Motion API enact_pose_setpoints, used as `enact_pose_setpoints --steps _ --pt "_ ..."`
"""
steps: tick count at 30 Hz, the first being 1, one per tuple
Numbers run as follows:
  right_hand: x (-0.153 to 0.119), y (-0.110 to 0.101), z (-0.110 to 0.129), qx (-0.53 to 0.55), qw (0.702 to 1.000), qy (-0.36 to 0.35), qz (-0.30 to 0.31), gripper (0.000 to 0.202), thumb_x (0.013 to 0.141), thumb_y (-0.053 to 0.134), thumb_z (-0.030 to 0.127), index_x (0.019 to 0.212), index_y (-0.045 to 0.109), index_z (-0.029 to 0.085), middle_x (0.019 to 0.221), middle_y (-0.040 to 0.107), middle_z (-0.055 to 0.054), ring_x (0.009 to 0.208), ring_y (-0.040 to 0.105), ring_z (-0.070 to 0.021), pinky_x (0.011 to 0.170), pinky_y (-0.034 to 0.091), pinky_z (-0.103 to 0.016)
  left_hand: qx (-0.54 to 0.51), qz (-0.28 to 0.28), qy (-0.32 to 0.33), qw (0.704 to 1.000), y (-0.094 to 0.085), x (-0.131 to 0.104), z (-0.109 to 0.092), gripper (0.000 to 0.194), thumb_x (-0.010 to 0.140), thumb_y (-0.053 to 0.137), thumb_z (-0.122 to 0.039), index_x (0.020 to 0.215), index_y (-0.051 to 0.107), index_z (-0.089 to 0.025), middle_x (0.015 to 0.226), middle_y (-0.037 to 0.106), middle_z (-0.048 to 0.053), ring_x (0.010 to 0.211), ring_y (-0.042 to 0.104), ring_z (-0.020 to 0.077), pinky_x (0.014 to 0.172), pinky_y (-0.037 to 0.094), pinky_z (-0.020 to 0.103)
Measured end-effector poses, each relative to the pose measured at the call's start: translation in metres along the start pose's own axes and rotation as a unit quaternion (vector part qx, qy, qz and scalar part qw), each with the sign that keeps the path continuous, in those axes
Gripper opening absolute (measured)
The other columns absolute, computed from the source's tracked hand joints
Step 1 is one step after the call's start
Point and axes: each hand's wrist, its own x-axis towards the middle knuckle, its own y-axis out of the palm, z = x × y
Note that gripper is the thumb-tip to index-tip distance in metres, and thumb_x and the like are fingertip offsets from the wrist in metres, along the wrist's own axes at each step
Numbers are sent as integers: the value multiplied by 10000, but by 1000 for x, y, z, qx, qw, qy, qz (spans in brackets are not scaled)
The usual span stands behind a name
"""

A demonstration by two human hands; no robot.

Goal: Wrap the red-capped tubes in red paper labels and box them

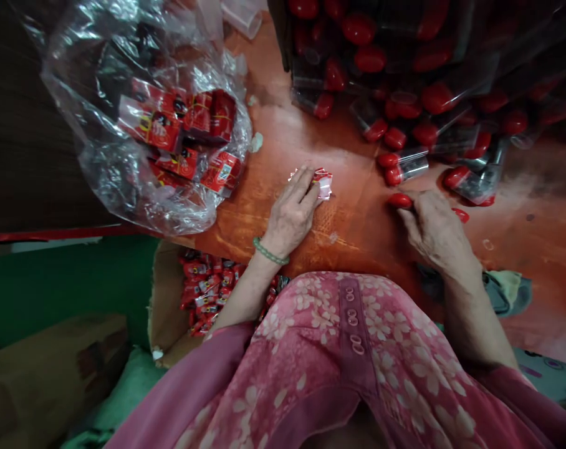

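Note:
My left hand lies with its fingers stretched over a small fanned stack of red and white printed cards on the table. A green bead bracelet circles that wrist. At the right, my right hand has its fingers curled around a small container with a glossy red end; the rest of it is hidden beneath the fingers. Just beyond this hand lie several clear plastic containers with red ends. Another red piece shows beside its knuckles.
A clear plastic bag with bundled red printed cards lies at the left. Many red-capped clear containers are heaped at the upper right. Below the orange table, a cardboard box holds red-wrapped items.

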Motion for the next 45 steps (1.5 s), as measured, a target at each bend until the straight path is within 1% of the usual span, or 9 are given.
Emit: enact_pose_setpoints --steps 3,6,12,17,22,27,34,42,45 --pt "1 -3 13 94 995 -14 -6 268 1045 467 345 1213 632 217 1056 693 -129 999 680 -318 889 552 -490 0 -13 11 1000 -1 -3 5 391 1067 406 -397 1209 695 -175 1458 627 153 1448 520 277 1218 422 528" --pt "7 -5 28 155 988 -28 -1 230 1043 480 312 1212 620 242 1082 693 -110 1035 682 -305 909 560 -479 45 -60 26 997 -4 -5 6 335 1045 478 -398 1142 734 -205 1325 697 127 1263 614 271 1086 498 514" --pt "22 -4 48 190 981 -40 30 222 1048 461 321 1192 622 272 1031 658 -99 963 660 -295 893 561 -470 30 -63 46 997 -15 -3 0 327 1048 482 -331 1045 766 -171 980 716 87 886 629 178 825 521 346" --pt "23 2 55 185 981 -59 26 223 1055 464 321 1192 618 236 1029 651 -88 960 658 -261 902 560 -435 81 -58 45 994 -13 0 -1 350 1049 449 -298 925 743 -156 902 702 86 844 615 190 788 505 338" --pt "21 -1 58 196 978 -71 18 229 1059 459 291 1216 617 242 1062 673 -104 990 667 -263 923 577 -449 83 -117 62 988 -10 3 1 247 1000 563 -276 831 702 -162 810 700 59 759 609 178 730 485 329" --pt "20 -14 60 225 971 -82 -6 253 1039 501 267 1252 633 302 1112 710 -98 1016 686 -286 924 595 -490 8 -148 82 986 -23 0 -8 152 960 657 -266 851 708 -174 807 733 20 741 640 144 716 503 296" --pt "23 -16 68 251 949 -182 -50 301 996 596 178 1285 645 249 1139 745 -89 1015 714 -260 901 608 -451 -22 -144 100 984 -40 -10 -31 116 919 729 -260 845 724 -171 802 755 12 708 658 119 689 527 268" --pt "19 -20 67 158 970 -185 7 249 1015 584 205 1250 662 176 1095 733 -107 968 711 -223 881 608 -392 -74 -157 114 978 -43 -17 -39 90 908 729 -202 837 690 -165 800 744 14 741 672 120 704 528 257" --pt "15 -28 63 186 967 -171 27 277 1002 612 212 1274 664 224 1092 730 -84 973 709 -219 877 599 -377 -71 -156 117 978 -42 -18 -39 117 901 740 -208 815 671 -168 777 729 4 722 659 115 685 522 250"
